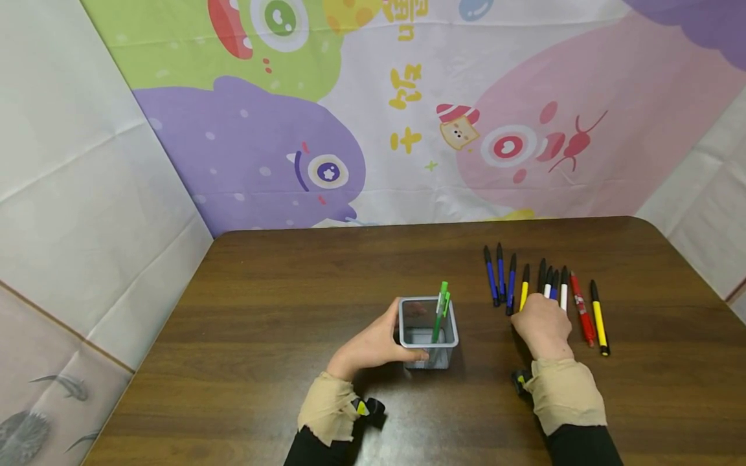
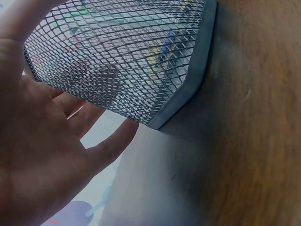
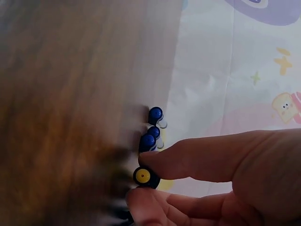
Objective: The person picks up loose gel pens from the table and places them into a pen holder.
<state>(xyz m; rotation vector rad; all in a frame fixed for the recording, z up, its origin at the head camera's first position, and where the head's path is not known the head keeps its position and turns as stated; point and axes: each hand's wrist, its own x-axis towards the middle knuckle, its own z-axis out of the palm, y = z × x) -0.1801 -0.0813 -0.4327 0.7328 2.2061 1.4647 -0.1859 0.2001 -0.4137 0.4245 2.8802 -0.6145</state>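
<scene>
My left hand (image 1: 379,340) grips a grey wire-mesh pen holder (image 1: 428,355), thumb on the near side and fingers around the left. In the left wrist view the fingers (image 2: 115,143) reach behind the mesh (image 2: 117,61). Two green pens (image 1: 441,310) lean inside the holder. To the right, my right hand (image 1: 543,325) is low over a row of pens. The right wrist view shows its thumb and forefinger pinching the end of a yellow marker (image 3: 142,175) with a black cap. Blue pens (image 3: 148,141) lie beside the thumb. My right hand hides the lower ends of several pens.
Three blue pens (image 1: 501,278) lie left of the right hand. White pens (image 1: 563,288) and another blue one lie beyond it. A red pen (image 1: 583,314) and a second yellow marker (image 1: 599,317) are to its right. A cartoon-printed cloth (image 1: 408,188) hangs behind the brown table (image 1: 262,310).
</scene>
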